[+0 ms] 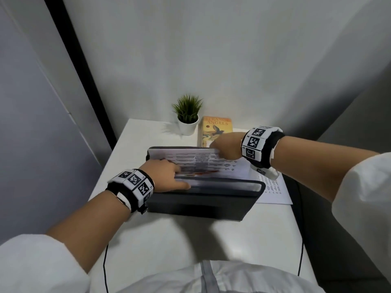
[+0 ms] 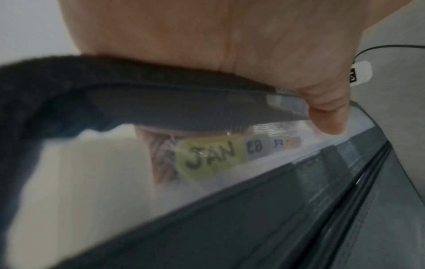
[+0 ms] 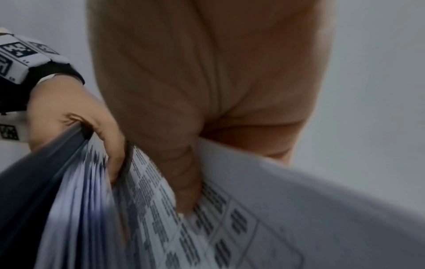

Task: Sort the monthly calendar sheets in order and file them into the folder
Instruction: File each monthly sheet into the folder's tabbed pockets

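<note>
A dark grey expanding folder [image 1: 198,205] stands open on the white table, its pockets facing up. My left hand [image 1: 169,176] grips the front dividers at the folder's left end, thumb on the clear front wall [image 2: 326,120]. Tabs marked JAN [image 2: 210,156] and FEB show through that wall. My right hand [image 1: 226,148] pinches the top right corner of a printed calendar sheet [image 1: 203,161] that stands partly inside the folder. In the right wrist view the thumb [image 3: 184,182] presses on the sheet's printed grid [image 3: 230,227]. More sheets [image 1: 275,190] lie on the table to the folder's right.
A small potted plant [image 1: 187,115] and an orange book [image 1: 215,129] sit at the back of the table [image 1: 169,240], just behind the folder. Walls close in at the back and both sides. Two black cables [image 1: 105,269] hang over the front edge.
</note>
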The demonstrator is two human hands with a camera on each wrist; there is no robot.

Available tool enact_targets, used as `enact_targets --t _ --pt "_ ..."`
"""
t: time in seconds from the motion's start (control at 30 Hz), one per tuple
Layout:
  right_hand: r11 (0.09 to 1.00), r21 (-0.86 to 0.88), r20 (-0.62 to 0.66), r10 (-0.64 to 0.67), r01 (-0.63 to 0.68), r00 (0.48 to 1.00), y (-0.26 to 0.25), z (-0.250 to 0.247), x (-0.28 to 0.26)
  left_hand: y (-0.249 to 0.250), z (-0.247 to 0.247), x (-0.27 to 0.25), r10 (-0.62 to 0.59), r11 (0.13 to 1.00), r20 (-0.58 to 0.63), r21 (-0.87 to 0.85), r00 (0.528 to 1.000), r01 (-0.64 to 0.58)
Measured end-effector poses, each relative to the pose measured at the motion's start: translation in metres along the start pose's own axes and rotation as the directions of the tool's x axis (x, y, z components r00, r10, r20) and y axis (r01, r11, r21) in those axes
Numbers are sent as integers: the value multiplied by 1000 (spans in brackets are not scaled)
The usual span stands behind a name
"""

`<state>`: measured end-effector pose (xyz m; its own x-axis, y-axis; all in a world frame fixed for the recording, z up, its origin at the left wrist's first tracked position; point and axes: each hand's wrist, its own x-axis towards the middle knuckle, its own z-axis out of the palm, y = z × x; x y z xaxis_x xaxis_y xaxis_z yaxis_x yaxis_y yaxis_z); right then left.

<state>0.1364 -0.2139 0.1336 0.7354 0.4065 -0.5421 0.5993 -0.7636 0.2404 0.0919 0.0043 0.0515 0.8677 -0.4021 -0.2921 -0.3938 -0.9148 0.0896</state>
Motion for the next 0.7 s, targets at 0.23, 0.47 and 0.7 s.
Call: enact_targets --t 0.23,0.47,0.7 --pt "970 -215 133 -90 118 987 -24 4 16 -1 -1 -5 -3 1000 -22 -9 1000 3" --pt "947 -293 104 -103 129 989 -32 10 35 0 5 -12 74 993 -116 -78 991 -83" --pt "953 -269 130 -109 141 985 -52 11 58 -3 8 -13 129 989 -236 -35 963 -141"
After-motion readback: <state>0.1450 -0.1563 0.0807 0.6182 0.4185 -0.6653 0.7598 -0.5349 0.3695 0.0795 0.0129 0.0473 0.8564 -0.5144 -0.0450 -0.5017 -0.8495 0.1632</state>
